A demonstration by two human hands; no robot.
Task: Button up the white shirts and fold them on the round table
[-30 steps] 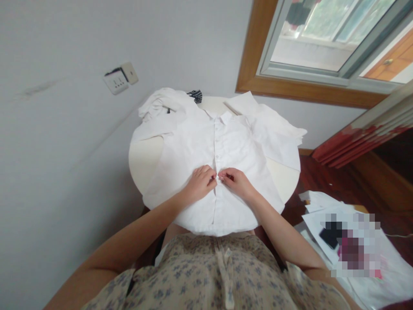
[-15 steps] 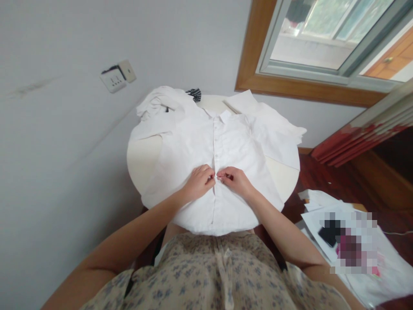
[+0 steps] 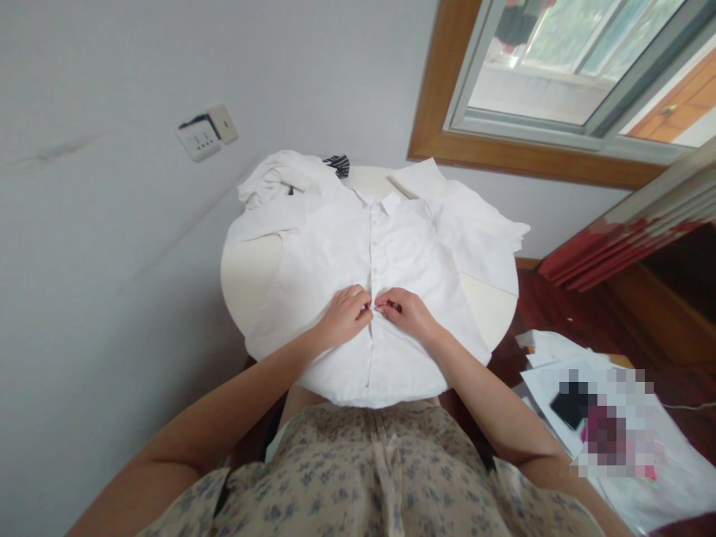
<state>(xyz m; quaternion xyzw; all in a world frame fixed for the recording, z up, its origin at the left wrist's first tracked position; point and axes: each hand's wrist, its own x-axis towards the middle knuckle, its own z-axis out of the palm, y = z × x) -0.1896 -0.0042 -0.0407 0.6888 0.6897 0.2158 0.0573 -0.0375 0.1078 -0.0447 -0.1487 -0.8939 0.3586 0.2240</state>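
Observation:
A white button-up shirt [image 3: 324, 246] lies spread front side up over a round cream table [image 3: 246, 280], its collar toward the wall and its hem hanging over the near edge. Small buttons run down the middle placket. My left hand [image 3: 350, 309] pinches the left side of the placket about halfway down. Facing it, my right hand [image 3: 406, 309] has thumb and finger pinched on the other placket edge. The fingertips of both hands almost meet. Any button between them is too small to make out.
More white cloth [image 3: 268, 179] is bunched at the table's far left, near a black striped cloth [image 3: 338, 165]. A wall socket [image 3: 198, 138] is at left, a wood-framed window [image 3: 537, 153] at right. Papers and a dark flat object [image 3: 567, 406] lie at lower right, partly blurred.
Both hands stay at the same spot on the placket, with only a tiny shift of the fingers. The view has moved very slightly.

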